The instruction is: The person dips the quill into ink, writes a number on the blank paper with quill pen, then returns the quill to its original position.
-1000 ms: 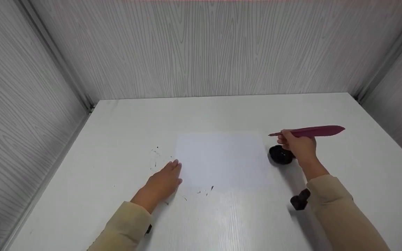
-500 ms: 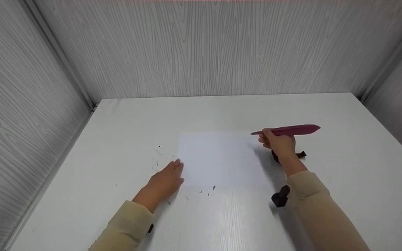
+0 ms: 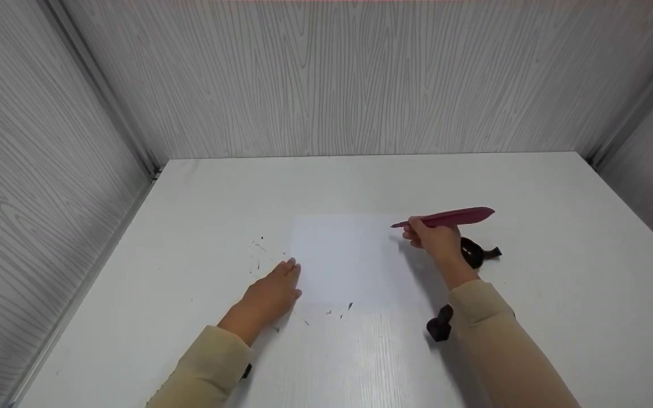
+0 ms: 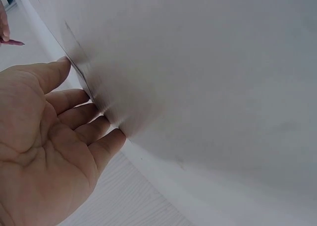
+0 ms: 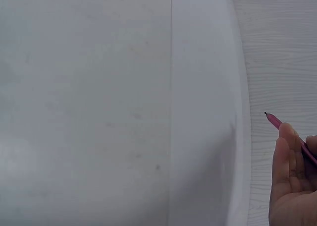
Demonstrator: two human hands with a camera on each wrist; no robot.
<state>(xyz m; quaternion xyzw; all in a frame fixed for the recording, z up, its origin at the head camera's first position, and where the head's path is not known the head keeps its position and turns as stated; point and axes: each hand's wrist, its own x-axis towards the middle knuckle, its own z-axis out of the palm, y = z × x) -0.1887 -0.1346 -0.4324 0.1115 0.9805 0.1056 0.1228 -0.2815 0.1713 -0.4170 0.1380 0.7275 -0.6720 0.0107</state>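
A blank white sheet of paper (image 3: 343,263) lies flat on the table. My left hand (image 3: 272,292) rests at its left edge, fingers extended. In the left wrist view the fingertips (image 4: 118,134) press along the paper's edge. Above the sheet's upper right corner, my right hand (image 3: 437,241) pinches a dark red feather quill pen (image 3: 462,216), its tip pointing left and its plume to the right. The right wrist view shows the pen's dark tip sticking out beyond the fingers (image 5: 281,156), raised over the table.
Partly behind the right forearm sits a small round black dish (image 3: 472,253) with a short stub on its right. Dark specks and smears (image 3: 350,306) mark the white table (image 3: 326,362) around the paper. Grey wood-grain panels (image 3: 326,79) enclose the back and sides.
My right hand has moved left with the quill pen, from above the black dish to over the paper's upper right corner. The left hand stays in place on the sheet's edge.
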